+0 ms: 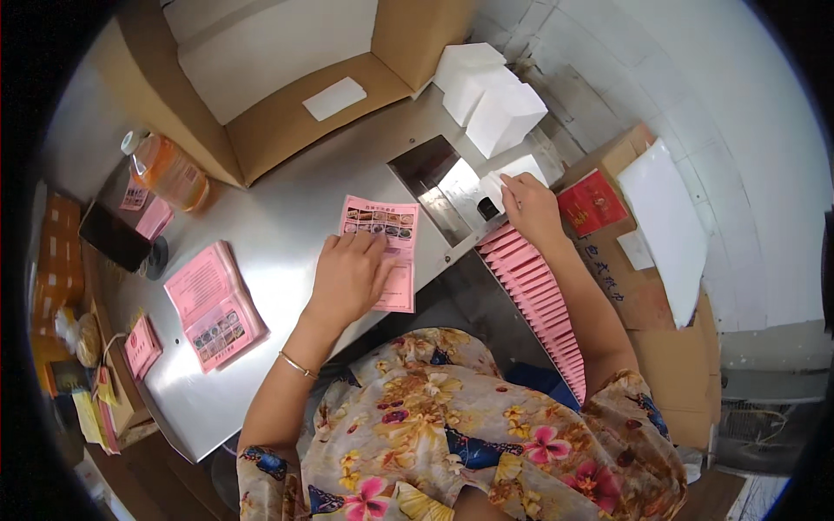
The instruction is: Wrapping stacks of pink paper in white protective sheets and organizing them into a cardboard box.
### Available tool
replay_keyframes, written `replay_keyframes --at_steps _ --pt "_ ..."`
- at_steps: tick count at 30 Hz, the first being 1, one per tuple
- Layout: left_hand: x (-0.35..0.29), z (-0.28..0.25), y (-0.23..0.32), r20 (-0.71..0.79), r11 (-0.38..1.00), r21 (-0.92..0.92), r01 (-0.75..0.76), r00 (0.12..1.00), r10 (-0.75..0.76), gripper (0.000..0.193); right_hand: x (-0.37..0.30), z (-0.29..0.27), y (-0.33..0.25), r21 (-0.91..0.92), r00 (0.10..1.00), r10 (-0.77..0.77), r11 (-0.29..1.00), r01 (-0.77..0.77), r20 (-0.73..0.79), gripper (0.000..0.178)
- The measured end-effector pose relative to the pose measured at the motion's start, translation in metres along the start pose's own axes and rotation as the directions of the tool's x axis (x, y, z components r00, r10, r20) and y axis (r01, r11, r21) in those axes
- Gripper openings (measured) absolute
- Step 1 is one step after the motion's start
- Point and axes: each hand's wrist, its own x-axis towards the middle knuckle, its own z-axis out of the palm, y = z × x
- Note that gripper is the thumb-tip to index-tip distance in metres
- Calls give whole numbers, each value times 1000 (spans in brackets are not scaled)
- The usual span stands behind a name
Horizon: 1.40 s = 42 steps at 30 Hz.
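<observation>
Metal table | tiled wall | left hand unclenched on leaflet | right hand, grip unclear

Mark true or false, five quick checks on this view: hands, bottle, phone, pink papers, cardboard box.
1. The left hand is on a pink leaflet. True.
2. The right hand is on the bottle. False: the right hand is at a white item on the far side of the table from the bottle.
3. The bottle has a white cap. True.
4. The row of folded pink papers is left of the left hand. False: the row is to its right.
5. A white slip lies on the cardboard box. True.
</observation>
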Motion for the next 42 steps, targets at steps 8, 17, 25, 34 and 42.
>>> replay_keyframes --at_steps 8,17,25,34,42 --pt "-32 -3 11 -5 935 -333 125 991 -134 31 10 16 46 -13 967 -185 982 186 -173 41" --pt "-21 18 -1 -131 996 -88 1 991 -13 57 -21 15 -101 270 617 -780 575 773 -106 37" --pt "5 25 16 -116 984 -178 26 992 -47 74 -10 40 -87 123 782 -623 778 616 22 37" --pt "-24 -12 25 -323 981 -177 83 937 -137 73 40 74 -74 74 804 -450 885 459 388 26" --pt "-174 -107 -72 -262 775 222 591 802 -537 27 12 2 -56 -15 920 -119 991 134 374 30"
